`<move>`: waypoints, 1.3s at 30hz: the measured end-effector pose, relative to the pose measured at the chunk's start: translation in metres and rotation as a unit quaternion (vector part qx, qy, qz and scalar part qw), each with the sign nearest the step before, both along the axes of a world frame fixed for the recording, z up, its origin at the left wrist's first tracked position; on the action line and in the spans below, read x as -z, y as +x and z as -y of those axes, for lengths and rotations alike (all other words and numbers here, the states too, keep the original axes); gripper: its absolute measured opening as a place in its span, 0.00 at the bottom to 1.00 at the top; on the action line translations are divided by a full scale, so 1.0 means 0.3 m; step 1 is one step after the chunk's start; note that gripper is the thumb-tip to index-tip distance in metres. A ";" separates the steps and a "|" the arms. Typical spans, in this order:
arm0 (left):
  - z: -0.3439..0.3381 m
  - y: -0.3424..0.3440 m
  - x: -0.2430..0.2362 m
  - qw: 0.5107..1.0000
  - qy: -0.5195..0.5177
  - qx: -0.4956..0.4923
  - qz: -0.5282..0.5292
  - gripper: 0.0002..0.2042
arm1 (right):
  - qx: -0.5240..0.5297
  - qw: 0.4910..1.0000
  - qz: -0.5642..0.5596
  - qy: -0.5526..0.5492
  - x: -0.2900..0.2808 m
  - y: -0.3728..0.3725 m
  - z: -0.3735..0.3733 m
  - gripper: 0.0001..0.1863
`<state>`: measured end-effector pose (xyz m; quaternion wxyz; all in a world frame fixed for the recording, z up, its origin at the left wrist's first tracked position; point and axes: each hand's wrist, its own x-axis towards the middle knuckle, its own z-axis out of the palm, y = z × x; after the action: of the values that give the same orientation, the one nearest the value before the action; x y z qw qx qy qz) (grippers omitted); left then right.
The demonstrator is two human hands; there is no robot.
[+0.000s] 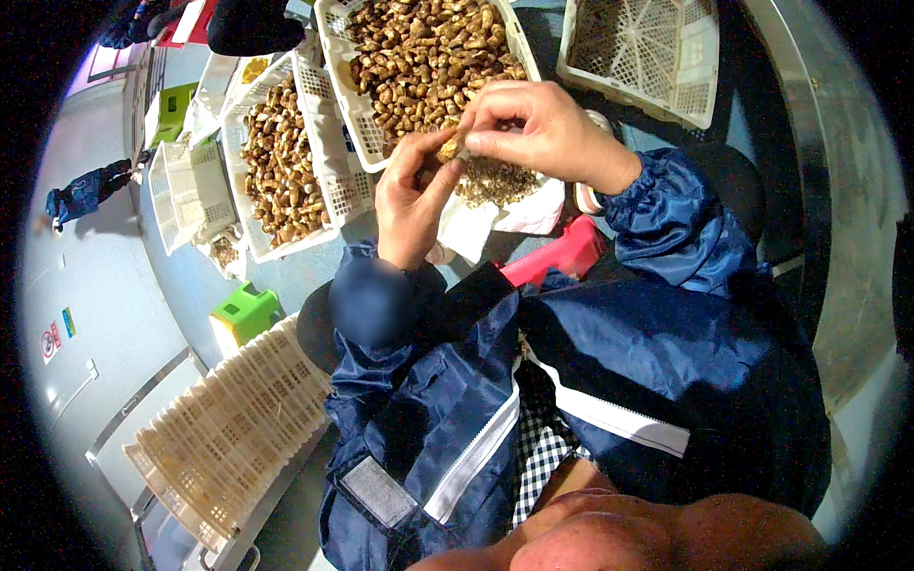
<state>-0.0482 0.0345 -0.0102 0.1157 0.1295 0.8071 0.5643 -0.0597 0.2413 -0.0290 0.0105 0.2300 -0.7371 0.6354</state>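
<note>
Between the thumb and fingertips of my left hand (409,200) is a small yellowish-brown mushroom (449,149). My right hand (557,133) meets it from the right, thumb and fingers pinched together right beside the mushroom. Whether the right fingertips hold a piece of it or a small tool is hidden. Just beyond both hands, a white plastic crate (335,48) is heaped with brown mushrooms (428,57). Below the right hand, a pile of dark and pale trimmings (495,183) lies on a white sheet (533,214).
Left of the crate stands another white crate (314,100) of mushrooms. A third crate (638,103) sits at the far right, its lattice base showing. Stacked crates (228,419), a green stool (249,309) and a red plastic piece (562,252) are nearer. A person (90,195) is far left.
</note>
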 end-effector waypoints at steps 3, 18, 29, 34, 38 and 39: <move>0.010 -0.004 -0.003 1.000 -0.018 0.019 -0.011 0.15 | -0.013 0.985 0.162 -0.059 -0.010 -0.006 -0.006 0.09; 0.012 0.007 0.011 1.000 -0.003 -0.018 -0.009 0.12 | -0.026 0.994 0.107 0.009 0.008 0.005 -0.003 0.08; 0.017 -0.002 0.008 0.991 -0.070 0.009 -0.110 0.12 | -0.040 0.969 0.235 -0.066 0.026 -0.004 -0.001 0.08; -0.003 -0.010 -0.024 0.969 -0.116 0.027 -0.216 0.12 | -0.053 0.991 0.118 -0.046 0.035 0.002 0.009 0.08; -0.006 -0.010 -0.025 0.957 -0.116 0.046 -0.262 0.12 | -0.088 0.929 0.331 -0.138 0.030 -0.009 -0.013 0.08; -0.004 -0.013 -0.019 0.957 -0.116 0.047 -0.262 0.12 | -0.087 0.929 0.331 -0.138 0.030 -0.007 -0.016 0.08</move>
<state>-0.0520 0.0358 -0.0046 -0.0591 0.2959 0.8622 0.4068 -0.0618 0.2462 -0.0380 -0.2579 0.0664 -0.5804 0.7695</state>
